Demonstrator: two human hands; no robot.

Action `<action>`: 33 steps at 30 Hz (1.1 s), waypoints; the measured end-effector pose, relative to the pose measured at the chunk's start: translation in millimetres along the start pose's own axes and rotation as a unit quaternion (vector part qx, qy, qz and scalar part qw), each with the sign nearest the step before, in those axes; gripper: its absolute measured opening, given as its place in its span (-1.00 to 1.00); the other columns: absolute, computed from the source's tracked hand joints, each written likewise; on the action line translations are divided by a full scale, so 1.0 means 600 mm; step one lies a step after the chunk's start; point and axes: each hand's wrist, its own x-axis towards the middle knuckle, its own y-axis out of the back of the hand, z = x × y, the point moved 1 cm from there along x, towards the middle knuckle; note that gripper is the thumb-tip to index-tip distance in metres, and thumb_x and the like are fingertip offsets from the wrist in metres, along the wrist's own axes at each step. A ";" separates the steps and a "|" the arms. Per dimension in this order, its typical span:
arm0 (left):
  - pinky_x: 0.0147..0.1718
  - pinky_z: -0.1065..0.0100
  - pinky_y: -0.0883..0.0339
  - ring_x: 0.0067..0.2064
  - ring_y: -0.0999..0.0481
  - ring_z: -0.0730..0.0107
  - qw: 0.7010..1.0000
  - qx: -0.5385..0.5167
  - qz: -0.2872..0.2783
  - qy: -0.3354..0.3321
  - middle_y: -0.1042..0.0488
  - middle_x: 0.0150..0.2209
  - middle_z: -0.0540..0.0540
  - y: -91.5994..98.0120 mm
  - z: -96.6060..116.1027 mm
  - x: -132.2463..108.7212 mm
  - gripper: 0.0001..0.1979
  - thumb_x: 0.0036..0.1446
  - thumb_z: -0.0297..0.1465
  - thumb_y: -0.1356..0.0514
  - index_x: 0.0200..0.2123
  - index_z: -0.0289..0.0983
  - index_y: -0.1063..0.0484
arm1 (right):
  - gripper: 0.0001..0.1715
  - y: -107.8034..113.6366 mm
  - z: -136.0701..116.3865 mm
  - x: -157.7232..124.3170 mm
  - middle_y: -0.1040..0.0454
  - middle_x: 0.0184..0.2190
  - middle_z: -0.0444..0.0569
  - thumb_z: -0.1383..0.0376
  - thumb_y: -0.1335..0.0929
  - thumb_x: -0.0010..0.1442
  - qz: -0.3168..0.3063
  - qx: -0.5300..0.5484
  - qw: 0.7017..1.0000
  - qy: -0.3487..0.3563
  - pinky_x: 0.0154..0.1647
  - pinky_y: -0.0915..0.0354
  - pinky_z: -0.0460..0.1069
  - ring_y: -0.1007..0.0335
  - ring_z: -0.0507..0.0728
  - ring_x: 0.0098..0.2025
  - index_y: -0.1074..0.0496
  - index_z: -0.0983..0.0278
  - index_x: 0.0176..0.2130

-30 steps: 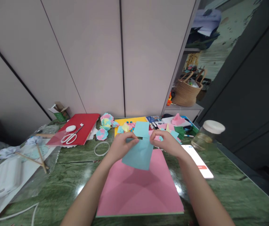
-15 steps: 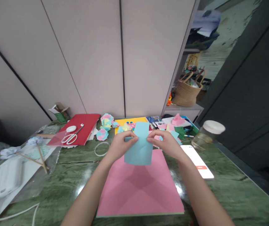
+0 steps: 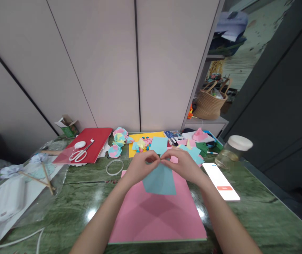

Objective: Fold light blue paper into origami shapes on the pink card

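A light blue paper sheet [image 3: 160,180] hangs from both my hands above a large pink sheet [image 3: 156,212] lying on the green marble table [image 3: 259,211]. My left hand [image 3: 139,166] and my right hand [image 3: 183,164] pinch its top edge, fingertips meeting at the middle. Just beyond my fingers lies another light blue square [image 3: 158,145], among coloured paper scraps.
A phone [image 3: 221,181] with a lit screen lies right of the pink sheet, beside a glass jar [image 3: 231,152] with a white lid. White scissors [image 3: 80,152] rest on a red folder [image 3: 88,148] at left. Folded paper balls [image 3: 117,141], a white ring [image 3: 114,166], a woven basket [image 3: 211,100].
My hands have come together at the top of the blue sheet, which was spread wider between them before. The sheet has shifted slightly right and lower.
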 end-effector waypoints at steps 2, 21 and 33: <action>-0.40 0.47 -0.22 -0.42 -0.38 0.49 1.000 -0.004 -0.004 -0.003 -0.42 -0.48 0.04 -0.003 0.000 0.001 -0.93 0.03 -0.47 -0.10 -0.44 -0.27 -0.38 | -0.91 -0.002 0.001 0.000 -0.45 -0.44 -0.17 0.25 -0.31 0.13 -0.008 0.009 1.000 0.001 -0.31 -0.15 -0.03 -0.27 0.06 -0.34 -0.42 0.17 -0.39; -0.35 0.40 -0.28 -0.41 -0.45 0.44 0.997 -0.052 0.040 0.049 -0.43 -0.48 0.03 0.073 -0.014 -0.002 -0.92 0.10 -0.41 -0.03 -0.42 -0.26 -0.27 | -0.77 0.091 0.047 -0.021 -0.42 -0.39 -0.10 0.14 -0.29 0.11 0.087 0.055 0.993 -0.058 -0.28 -0.17 -0.02 -0.31 0.09 -0.31 -0.37 0.23 -0.44; -0.36 0.44 -0.22 -0.39 -0.36 0.47 1.000 -0.017 -0.017 0.004 -0.40 -0.47 0.02 0.001 0.017 -0.007 -0.91 0.04 -0.45 -0.08 -0.45 -0.27 -0.37 | -0.88 0.019 -0.013 -0.010 -0.41 -0.44 -0.15 0.27 -0.27 0.13 -0.025 0.009 1.000 -0.010 -0.32 -0.14 -0.04 -0.26 0.05 -0.35 -0.35 0.20 -0.43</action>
